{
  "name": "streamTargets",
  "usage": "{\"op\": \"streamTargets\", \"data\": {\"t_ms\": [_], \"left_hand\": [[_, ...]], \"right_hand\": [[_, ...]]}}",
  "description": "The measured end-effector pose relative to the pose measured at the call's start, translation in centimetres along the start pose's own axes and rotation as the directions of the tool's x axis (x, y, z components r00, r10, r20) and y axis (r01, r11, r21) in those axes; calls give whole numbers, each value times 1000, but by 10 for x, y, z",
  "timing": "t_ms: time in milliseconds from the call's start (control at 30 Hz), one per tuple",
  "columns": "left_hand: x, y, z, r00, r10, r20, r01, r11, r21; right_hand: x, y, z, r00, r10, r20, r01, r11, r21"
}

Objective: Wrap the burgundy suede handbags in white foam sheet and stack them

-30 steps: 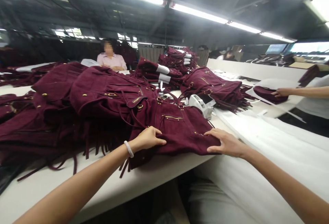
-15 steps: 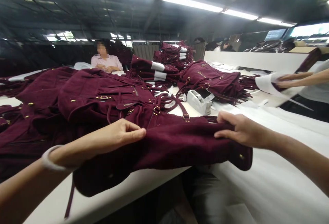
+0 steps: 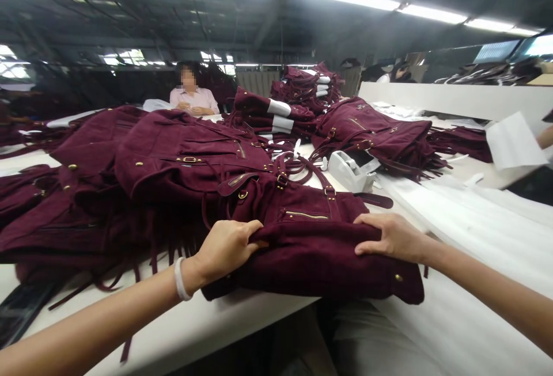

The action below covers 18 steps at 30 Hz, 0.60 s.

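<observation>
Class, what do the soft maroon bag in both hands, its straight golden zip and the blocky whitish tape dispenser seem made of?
Maroon bag: perhaps suede or brushed cloth, matte, with soft folds. Golden zip: likely metal, shiny, though coated plastic is possible. Tape dispenser: probably hard plastic, smooth, with crisp edges.

Gold-zipped burgundy bag (image 3: pixel 311 243) overhanging the table (image 3: pixel 242 314)

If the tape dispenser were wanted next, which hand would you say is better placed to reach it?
Probably the right hand, which is nearer the tape dispenser; the left hand is farther off. Both grip the maroon bag, so either would have to let go first.
</observation>
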<state>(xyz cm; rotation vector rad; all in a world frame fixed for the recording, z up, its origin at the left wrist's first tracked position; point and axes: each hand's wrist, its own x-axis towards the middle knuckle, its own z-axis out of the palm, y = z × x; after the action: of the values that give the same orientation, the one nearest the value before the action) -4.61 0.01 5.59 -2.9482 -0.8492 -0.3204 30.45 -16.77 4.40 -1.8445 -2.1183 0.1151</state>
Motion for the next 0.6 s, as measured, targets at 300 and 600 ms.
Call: {"op": "streamTargets", "data": {"t_ms": [300,600], "left_hand": [[-42,-14,33,701,631,-332,-533,773,345],[-31,-22,-1,738,627,-249,-505,758,412]], "right_hand": [[-61,-20,63,941,-227,-252,123,921,-370],[-46,-35,6,906,-262,-331,71,868,-492]]}}
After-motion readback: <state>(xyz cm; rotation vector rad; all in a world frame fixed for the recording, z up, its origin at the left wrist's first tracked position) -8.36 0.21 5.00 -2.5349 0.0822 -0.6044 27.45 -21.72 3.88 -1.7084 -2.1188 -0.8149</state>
